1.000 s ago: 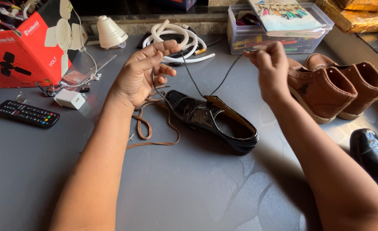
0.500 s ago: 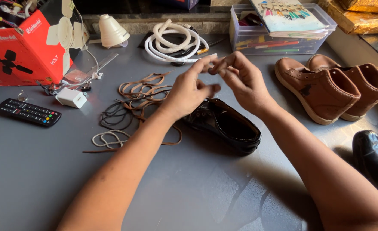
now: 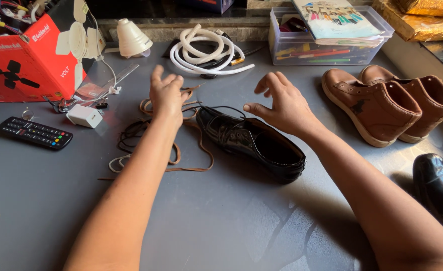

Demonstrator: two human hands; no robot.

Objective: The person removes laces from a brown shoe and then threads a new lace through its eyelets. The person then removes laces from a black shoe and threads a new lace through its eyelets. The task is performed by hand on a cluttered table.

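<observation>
Two open hands; glossy black shoe point(image 3: 254, 143)

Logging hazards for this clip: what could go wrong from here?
The left hand hovers over tangled brown laces and black laces; it may grab the wrong one or knot them. The black lace at the shoe lies loose by the right hand and could slip from its eyelets.

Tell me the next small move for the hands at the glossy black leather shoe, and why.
Probably lower the left hand onto the thin black lace looping off the glossy black leather shoe and pinch it. Both hands are open and empty, the right hand hovers over the shoe, and the lace lies loose by the brown laces.
</observation>
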